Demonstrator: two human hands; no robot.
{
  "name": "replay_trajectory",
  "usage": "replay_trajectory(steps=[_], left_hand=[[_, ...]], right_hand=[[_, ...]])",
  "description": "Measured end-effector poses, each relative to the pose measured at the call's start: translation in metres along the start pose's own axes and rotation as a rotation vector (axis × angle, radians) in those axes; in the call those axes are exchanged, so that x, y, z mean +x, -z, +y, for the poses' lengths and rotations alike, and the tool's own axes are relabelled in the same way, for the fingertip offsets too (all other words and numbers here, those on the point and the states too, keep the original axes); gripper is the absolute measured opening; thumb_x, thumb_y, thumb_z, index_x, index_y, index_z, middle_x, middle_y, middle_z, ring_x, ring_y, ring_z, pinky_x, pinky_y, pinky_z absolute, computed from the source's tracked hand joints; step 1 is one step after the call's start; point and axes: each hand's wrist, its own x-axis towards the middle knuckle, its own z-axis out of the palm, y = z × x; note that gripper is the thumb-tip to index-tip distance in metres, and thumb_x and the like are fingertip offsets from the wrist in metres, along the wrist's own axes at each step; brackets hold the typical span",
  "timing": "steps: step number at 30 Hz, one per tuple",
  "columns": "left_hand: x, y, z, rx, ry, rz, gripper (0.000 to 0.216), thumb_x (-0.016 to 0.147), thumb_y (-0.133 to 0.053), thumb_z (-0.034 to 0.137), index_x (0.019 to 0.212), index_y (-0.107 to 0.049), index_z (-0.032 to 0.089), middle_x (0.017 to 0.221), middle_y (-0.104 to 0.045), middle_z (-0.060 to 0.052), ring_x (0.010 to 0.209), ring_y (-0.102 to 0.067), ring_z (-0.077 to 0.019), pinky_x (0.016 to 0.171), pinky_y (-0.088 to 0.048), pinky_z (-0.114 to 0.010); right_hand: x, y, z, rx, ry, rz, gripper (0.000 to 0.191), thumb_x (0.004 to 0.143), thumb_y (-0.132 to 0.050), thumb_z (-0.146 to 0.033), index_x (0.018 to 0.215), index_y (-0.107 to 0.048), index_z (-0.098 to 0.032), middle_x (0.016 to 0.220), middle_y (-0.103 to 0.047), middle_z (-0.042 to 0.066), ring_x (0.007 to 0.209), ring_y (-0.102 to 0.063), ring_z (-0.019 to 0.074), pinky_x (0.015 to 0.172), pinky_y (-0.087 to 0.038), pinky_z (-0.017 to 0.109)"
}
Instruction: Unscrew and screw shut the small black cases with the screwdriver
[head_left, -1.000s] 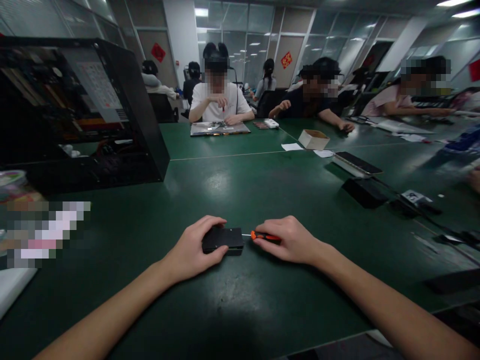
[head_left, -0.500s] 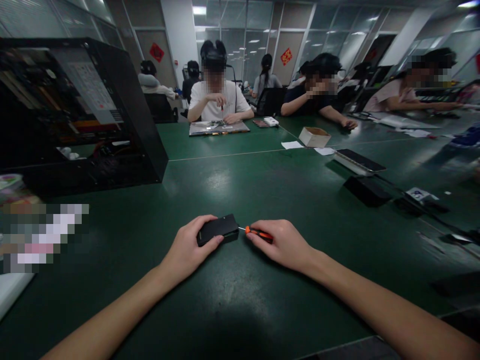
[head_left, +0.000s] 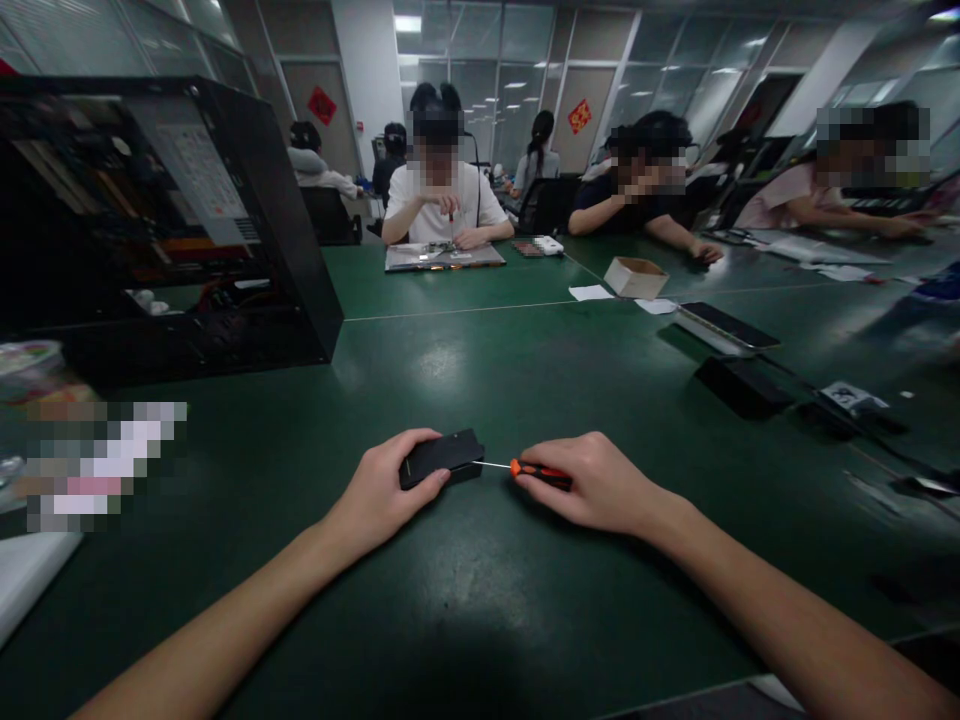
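Note:
A small flat black box lies on the green table in front of me. My left hand grips its left end, thumb on the near side and fingers over the top. My right hand holds a small screwdriver with an orange and black handle. Its thin metal shaft points left, and the tip touches the right end of the box.
An open black computer case stands at the left. A small cardboard box, papers, a phone on a white slab and a black block lie to the right. Several people sit working at the far side.
The box's right end tilted up off the table, then stayed slightly raised. My right hand drew back to the right, so more of the screwdriver shaft shows between hand and box.

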Motion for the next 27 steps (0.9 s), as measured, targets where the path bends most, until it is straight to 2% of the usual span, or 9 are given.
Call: replay_trajectory(steps=[3,9,19,27], left_hand=[[-0.001,-0.003,-0.001,-0.003,-0.010,0.021,0.036,0.091,-0.066,0.039,0.123,-0.064,0.021,0.117,-0.073,-0.009,0.102,-0.070,-0.0264,0.091,-0.056,-0.039],[-0.001,-0.003,0.001,-0.020,0.000,0.049,0.038,0.089,-0.069,0.039,0.123,-0.065,0.021,0.118,-0.074,-0.009,0.103,-0.071,-0.0274,0.092,-0.056,-0.040],[-0.002,-0.001,0.002,-0.034,0.035,0.053,0.040,0.086,-0.074,0.043,0.121,-0.069,0.024,0.114,-0.076,-0.006,0.098,-0.073,-0.0263,0.088,-0.057,-0.038],[-0.002,-0.002,0.002,-0.064,0.028,0.053,0.037,0.087,-0.073,0.039,0.120,-0.069,0.025,0.114,-0.076,-0.005,0.099,-0.073,-0.0258,0.090,-0.058,-0.039]], right_hand=[[0.002,-0.007,-0.007,0.014,0.008,0.002,0.028,0.100,-0.053,-0.035,0.104,-0.072,-0.016,0.085,-0.074,0.006,0.070,-0.068,0.0145,0.065,-0.045,0.025],[0.007,-0.028,-0.019,0.091,-0.072,-0.030,0.033,0.102,-0.048,-0.040,0.101,-0.071,-0.016,0.080,-0.072,0.005,0.066,-0.065,0.0146,0.065,-0.045,0.026],[0.001,-0.009,-0.003,0.059,0.029,-0.001,0.025,0.097,-0.055,-0.034,0.100,-0.073,-0.017,0.083,-0.074,0.005,0.070,-0.067,0.0143,0.066,-0.046,0.025],[0.006,-0.020,-0.013,0.065,-0.002,-0.069,0.031,0.102,-0.049,-0.038,0.104,-0.072,-0.017,0.085,-0.074,0.006,0.070,-0.067,0.0145,0.066,-0.044,0.025]])
